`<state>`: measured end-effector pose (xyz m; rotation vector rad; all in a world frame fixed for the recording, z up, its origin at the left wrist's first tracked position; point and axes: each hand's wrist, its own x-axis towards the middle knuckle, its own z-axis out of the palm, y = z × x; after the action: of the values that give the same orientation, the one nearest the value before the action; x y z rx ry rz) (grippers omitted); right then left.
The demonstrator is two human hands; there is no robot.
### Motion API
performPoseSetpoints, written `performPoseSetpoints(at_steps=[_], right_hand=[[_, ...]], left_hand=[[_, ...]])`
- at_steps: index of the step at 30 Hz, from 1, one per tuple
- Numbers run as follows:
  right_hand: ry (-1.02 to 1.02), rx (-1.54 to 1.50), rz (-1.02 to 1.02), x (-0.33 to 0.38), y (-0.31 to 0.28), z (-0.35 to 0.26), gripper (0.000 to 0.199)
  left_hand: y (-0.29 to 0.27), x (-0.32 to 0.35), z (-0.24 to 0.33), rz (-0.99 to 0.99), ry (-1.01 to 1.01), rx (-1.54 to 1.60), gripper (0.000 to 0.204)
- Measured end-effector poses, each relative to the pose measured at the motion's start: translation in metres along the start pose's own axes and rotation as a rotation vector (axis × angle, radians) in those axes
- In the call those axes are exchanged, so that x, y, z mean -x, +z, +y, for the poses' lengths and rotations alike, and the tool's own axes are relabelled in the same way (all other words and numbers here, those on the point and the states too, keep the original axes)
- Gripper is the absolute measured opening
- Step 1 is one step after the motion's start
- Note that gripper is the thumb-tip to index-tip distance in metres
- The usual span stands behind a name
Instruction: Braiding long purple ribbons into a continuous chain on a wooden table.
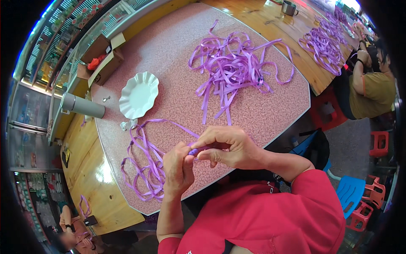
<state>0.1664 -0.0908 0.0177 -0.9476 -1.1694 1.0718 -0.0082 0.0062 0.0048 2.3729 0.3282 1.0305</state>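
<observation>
My left hand [177, 167] is closed in a pinch around a small blue-purple piece [193, 152], perhaps a bead or a knot, on a purple ribbon. Facing it, my right hand [231, 147] pinches the same ribbon between thumb and fingers, close to that piece. From the fingers a strand of the ribbon [182, 126] arcs back over the pink speckled table [177, 93]. To the left of my left hand lie loose loops of purple ribbon [146, 142]. Farther off, a tangled heap of purple ribbons [237, 63] covers part of the tabletop.
A white scalloped plate [139, 95], a crumpled tissue [128, 125], a grey bottle [86, 106] and an open cardboard box [105, 63] stand left. At far right are a metal mug [289, 8], more ribbons [323, 48] and a seated person [376, 93]. Another person [76, 237] sits lower left.
</observation>
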Motion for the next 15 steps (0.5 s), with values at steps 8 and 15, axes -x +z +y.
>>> performPoseSetpoints(at_steps=[8,15], right_hand=[[0.01,-0.063,0.03,0.0,0.005,-0.002,0.013],[-0.374,0.252,-0.056,-0.008,-0.008,0.006,0.017]], left_hand=[[-0.006,-0.001,-0.002,-0.048,0.048,-0.001,0.008],[-0.009,0.0,0.002,-0.13,0.013,0.121,0.008]])
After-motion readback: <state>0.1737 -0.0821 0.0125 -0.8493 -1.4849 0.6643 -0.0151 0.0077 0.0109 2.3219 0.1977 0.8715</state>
